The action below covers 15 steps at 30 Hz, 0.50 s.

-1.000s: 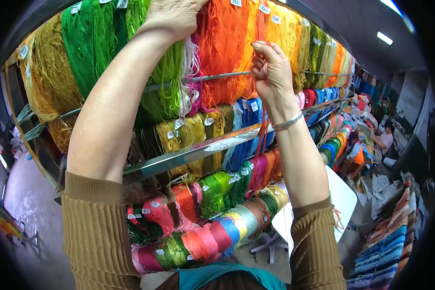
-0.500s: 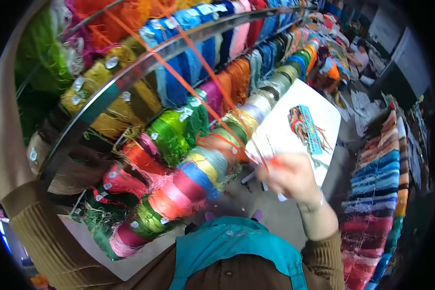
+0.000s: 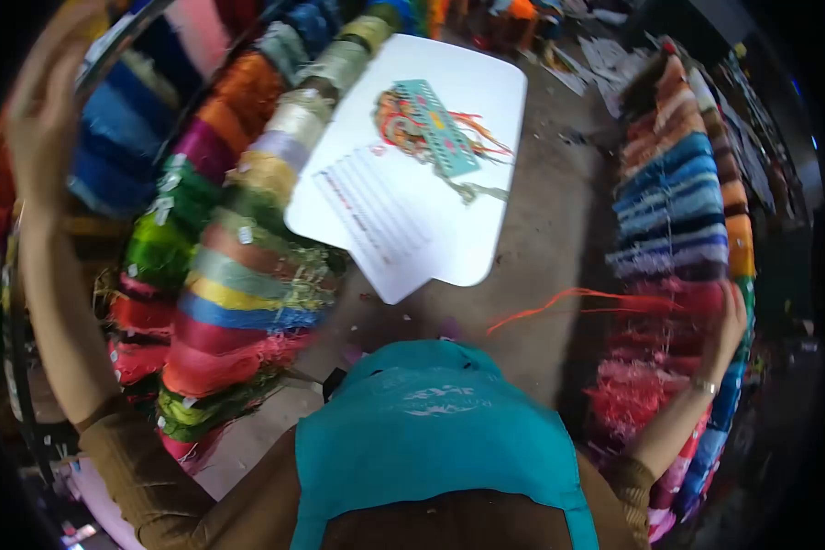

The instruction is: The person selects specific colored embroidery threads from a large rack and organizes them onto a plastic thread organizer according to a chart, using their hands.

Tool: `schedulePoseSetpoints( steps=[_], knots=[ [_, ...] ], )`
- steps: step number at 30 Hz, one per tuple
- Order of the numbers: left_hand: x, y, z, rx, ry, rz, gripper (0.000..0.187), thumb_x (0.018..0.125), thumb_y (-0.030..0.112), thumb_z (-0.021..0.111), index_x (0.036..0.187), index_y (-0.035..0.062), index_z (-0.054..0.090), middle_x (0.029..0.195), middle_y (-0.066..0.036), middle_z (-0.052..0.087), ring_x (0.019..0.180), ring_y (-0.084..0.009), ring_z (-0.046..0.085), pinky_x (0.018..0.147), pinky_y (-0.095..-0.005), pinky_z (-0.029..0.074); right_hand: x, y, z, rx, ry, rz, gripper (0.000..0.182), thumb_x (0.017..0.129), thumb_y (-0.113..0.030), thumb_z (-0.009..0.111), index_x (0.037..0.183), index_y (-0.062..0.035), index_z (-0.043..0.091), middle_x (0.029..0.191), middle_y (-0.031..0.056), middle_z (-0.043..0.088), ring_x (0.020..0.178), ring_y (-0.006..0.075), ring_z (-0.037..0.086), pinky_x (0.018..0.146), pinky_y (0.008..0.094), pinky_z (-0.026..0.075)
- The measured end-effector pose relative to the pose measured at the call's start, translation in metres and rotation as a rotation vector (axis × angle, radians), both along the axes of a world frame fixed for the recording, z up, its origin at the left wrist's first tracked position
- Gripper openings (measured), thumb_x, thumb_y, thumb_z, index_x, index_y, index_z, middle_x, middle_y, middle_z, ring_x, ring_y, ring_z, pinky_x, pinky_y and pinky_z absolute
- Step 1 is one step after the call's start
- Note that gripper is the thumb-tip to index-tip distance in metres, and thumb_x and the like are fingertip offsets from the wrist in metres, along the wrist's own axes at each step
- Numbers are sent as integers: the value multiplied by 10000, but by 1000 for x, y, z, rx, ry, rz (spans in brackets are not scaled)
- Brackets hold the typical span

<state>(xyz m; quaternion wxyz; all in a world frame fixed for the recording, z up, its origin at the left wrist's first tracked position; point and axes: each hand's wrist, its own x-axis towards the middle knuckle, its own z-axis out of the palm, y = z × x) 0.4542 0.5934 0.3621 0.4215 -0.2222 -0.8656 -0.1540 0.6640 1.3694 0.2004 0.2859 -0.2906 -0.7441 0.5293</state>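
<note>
At the far right, my right hand [image 3: 729, 321] is closed on one end of some bright orange-red threads [image 3: 573, 293]. The loose strands trail leftward from it across the hanging red and pink skeins [image 3: 651, 357] of the right rack. My left hand [image 3: 46, 110] is raised at the upper left, beside the curved metal rail [image 3: 105, 60]; blur hides how its fingers lie. A white board [image 3: 477, 215] carries a teal punched thread card [image 3: 438, 124] with coloured threads tied to it and a printed sheet [image 3: 380, 225].
Rolls of coloured thread [image 3: 220, 330] line a bar along my left, with more skeins [image 3: 124, 128] hanging behind them. On the right hang blue skeins [image 3: 674, 197]. Papers [image 3: 605, 60] lie on the floor [image 3: 550, 229] farther off.
My view has turned to the right. My right hand has swung out to the right rack, and the orange threads, earlier stretched down from the upper left, now trail loose from it.
</note>
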Motion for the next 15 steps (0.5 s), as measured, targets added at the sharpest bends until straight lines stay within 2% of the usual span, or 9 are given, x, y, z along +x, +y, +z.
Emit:
schedulePoseSetpoints(
  steps=[1, 2, 4, 7, 8, 11, 12, 14, 15],
  knots=[
    [2, 80, -25, -36, 6, -271, 240, 962, 55, 556, 1155, 26, 697, 1195, -96, 674, 1127, -201, 617, 1002, -302, 458, -23, -6, 0, 305, -107, 134, 195, 971, -170, 601, 1029, -11, 697, 930, 4, 670, 816, 91, 598, 725, 232, 470],
    [4, 129, -54, 59, -148, -330, 228, 944, 51, 584, 1142, 28, 695, 1195, -101, 673, 1114, -193, 619, 1000, -309, 455, -44, -12, 0, 495, -253, 297, 193, 957, -158, 608, 986, 19, 682, 891, 10, 651, 814, 114, 576, 753, 261, 458],
    [1, 216, -105, 175, -389, -524, 213, 929, 18, 588, 1103, 41, 710, 1179, -82, 670, 1040, -163, 641, 868, -267, 507, -89, -33, -1, 649, -401, 680, 179, 935, -146, 615, 919, 31, 635, 778, 53, 613, 761, 135, 562, 700, 289, 460],
    [-1, 326, -168, 469, -787, -829, 249, 909, 56, 656, 1153, 17, 685, 1244, -92, 633, 903, -121, 668, 760, -251, 543, -135, -75, 0, 568, -227, 1033, 205, 943, -153, 612, 867, 37, 614, 723, 44, 577, 705, 123, 525, 667, 297, 455],
    [5, 357, -172, 561, -983, -916, 304, 922, 26, 624, 1224, 17, 658, 1324, -108, 594, 882, -124, 670, 794, -250, 542, -141, -93, 10, 458, -280, 1061, 208, 947, -153, 612, 862, 37, 614, 730, 27, 582, 711, 107, 523, 666, 285, 452],
    [8, 423, -178, 590, -1351, -965, 527, 915, 67, 651, 1414, 23, 489, 1241, -83, 639, 808, -98, 664, 734, -230, 506, -160, -108, 26, 349, -397, 1103, 209, 965, -161, 610, 877, 27, 633, 768, -22, 602, 730, 59, 531, 671, 244, 453],
    [5, 442, -193, 693, -1340, -1048, 586, 915, 99, 669, 1446, 20, 436, 1118, -58, 677, 763, -89, 652, 720, -232, 497, -166, -108, 24, 234, -301, 1161, 203, 971, -166, 608, 891, 18, 642, 768, -26, 603, 728, 55, 535, 664, 238, 452],
    [-4, 462, -203, 716, -1493, -1106, 486, 923, 123, 673, 1368, 15, 510, 1057, -46, 687, 737, -80, 638, 708, -223, 486, -178, -98, 4, 24, -133, 1217, 169, 975, -180, 614, 931, -26, 668, 715, -55, 567, 627, 32, 490, 550, 211, 389],
    [-11, 464, -208, 666, -1572, -1047, 282, 938, 151, 666, 1179, 13, 616, 906, -29, 690, 683, -68, 621, 647, -208, 474, -181, -92, 4, 17, -137, 1223, 169, 975, -180, 614, 931, -26, 668, 715, -55, 567, 627, 32, 490, 550, 211, 389]
  ],
)
